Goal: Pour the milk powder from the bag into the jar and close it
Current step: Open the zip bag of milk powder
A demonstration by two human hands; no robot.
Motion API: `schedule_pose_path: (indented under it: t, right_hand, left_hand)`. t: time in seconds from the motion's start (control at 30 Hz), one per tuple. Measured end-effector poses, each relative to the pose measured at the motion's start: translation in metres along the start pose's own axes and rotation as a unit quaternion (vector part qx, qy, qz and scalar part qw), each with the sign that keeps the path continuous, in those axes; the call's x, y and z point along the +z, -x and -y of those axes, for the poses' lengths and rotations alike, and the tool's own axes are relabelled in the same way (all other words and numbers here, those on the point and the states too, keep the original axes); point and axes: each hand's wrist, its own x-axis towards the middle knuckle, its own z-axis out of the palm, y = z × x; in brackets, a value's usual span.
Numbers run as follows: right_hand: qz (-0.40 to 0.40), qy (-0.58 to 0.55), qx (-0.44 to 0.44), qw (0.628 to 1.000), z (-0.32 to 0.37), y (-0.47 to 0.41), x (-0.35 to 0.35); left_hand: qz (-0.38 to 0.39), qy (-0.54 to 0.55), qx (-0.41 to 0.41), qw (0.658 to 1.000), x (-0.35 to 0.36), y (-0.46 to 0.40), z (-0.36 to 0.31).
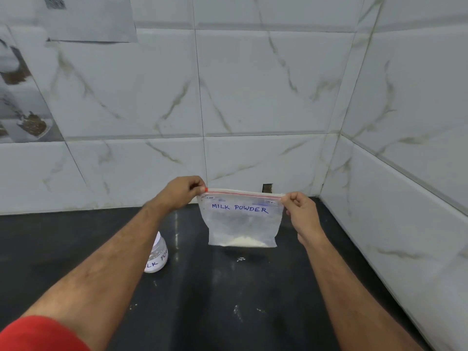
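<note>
A clear zip bag (241, 224) marked "MILK POWDER" hangs upright above the black counter, with a little white powder at its bottom. My left hand (183, 191) pinches the top left corner at the red zip strip. My right hand (301, 214) pinches the top right corner. The zip strip looks stretched straight between them. A small clear jar (158, 257) with a handwritten label stands on the counter below my left forearm, which hides part of it; its top is hidden.
The black counter (228, 300) runs into a corner of white marble-look tiled walls (253, 97) behind and to the right. A few specks of white powder (240, 259) lie on the counter below the bag. Printed paper sheets hang on the wall at upper left.
</note>
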Motion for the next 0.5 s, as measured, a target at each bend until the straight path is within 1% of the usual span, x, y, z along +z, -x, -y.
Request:
schedule_pose_path:
  t: [0.1,0.2,0.27,0.37,0.4,0.5]
  right_hand:
    - [0.020,0.014,-0.029,0.999,-0.004,-0.001,-0.002]
    - [0.041,0.018,-0.029,0.999,-0.008,0.000,-0.004]
    - [0.077,0.015,-0.018,0.997,-0.006,0.000,-0.004]
    - [0.139,0.017,-0.005,0.990,0.003,-0.002,0.000]
    - [0.158,0.039,-0.011,0.987,0.007,-0.002,0.004]
    - [0.209,0.167,-0.049,0.962,0.022,0.000,0.020]
  left_hand:
    - [-0.052,-0.025,0.017,0.998,0.002,0.005,-0.002]
    - [-0.097,-0.051,0.023,0.994,0.008,0.010,-0.003]
    - [-0.115,-0.042,0.011,0.992,0.016,0.014,-0.002]
    - [-0.122,-0.014,-0.008,0.992,0.030,0.021,-0.005]
    - [-0.126,-0.008,-0.011,0.992,0.035,0.022,-0.006]
    - [-0.145,0.011,-0.014,0.989,0.043,0.024,-0.011]
